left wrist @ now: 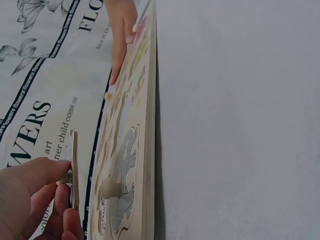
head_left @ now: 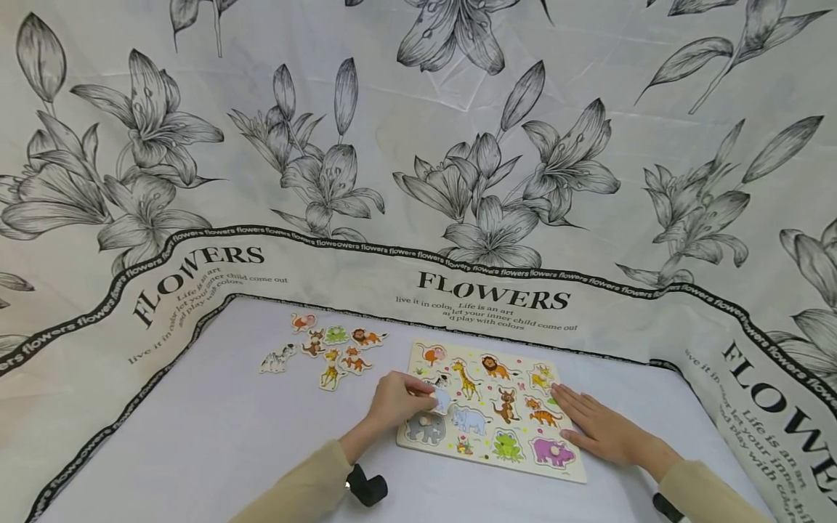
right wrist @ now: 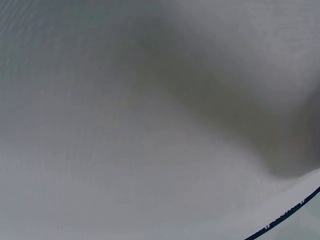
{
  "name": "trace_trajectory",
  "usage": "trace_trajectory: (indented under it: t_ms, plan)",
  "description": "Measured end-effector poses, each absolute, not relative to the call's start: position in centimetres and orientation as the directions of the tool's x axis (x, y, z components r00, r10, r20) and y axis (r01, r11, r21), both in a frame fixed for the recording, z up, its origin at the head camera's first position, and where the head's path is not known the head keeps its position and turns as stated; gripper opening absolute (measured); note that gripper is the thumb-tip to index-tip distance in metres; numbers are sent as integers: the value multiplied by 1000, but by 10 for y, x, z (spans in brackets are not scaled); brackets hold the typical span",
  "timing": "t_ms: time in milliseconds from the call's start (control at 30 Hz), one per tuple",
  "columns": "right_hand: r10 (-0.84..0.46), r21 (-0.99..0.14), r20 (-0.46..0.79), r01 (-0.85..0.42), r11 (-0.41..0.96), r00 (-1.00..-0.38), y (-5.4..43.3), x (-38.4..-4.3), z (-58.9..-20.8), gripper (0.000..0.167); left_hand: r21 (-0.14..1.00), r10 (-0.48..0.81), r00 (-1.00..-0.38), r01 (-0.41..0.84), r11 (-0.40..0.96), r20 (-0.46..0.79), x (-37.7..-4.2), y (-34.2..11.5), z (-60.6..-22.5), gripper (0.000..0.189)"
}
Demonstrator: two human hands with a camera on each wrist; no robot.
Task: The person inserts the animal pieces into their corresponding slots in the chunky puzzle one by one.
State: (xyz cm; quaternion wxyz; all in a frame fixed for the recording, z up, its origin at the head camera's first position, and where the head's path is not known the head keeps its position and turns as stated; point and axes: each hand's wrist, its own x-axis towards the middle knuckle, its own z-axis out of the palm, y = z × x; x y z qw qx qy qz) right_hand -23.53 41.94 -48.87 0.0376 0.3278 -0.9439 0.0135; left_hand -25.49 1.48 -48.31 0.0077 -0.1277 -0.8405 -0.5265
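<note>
My left hand [head_left: 397,399] pinches a light blue animal puzzle piece [head_left: 442,402] by its knob, above the left part of a wooden animal puzzle board [head_left: 484,452]. In the left wrist view the piece [left wrist: 75,170] stands on edge between thumb and fingers, apart from the board. Close by, the grey elephant piece [head_left: 426,430] lies on the board with a knob on top. A pale blue rhino picture [head_left: 470,420] is just right of it. My right hand [head_left: 604,430] rests with straight fingers on the board's right edge. The right wrist view shows only blurred cloth.
Several loose animal pieces lie left of the board, among them a zebra [head_left: 277,359], a giraffe [head_left: 330,370], a frog [head_left: 336,334] and a lion [head_left: 368,336]. A purple hippo piece [head_left: 552,452] with a knob sits at the board's lower right. Flower-printed cloth [head_left: 471,203] rises behind.
</note>
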Motion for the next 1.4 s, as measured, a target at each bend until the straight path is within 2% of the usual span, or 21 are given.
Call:
trace_trajectory:
  t_ms: [300,500,900,1400]
  plan:
    - [-609,-10,86,-612,791,-789,421,-237,-491,65,893,228,-965,214,395,130,-251,32,-486,13]
    - [-587,-29,45,-588,808,-809,423,-238,-492,67,877,228,-966,213,431,122,-248,42,-487,11]
    - [-615,1,83,-617,787,-784,422,-237,-492,66,828,236,-963,234,510,127,-246,57,-486,9]
    - [-579,-55,44,-581,812,-814,420,-235,-490,66,772,259,-953,283,570,158,-244,74,-488,10]
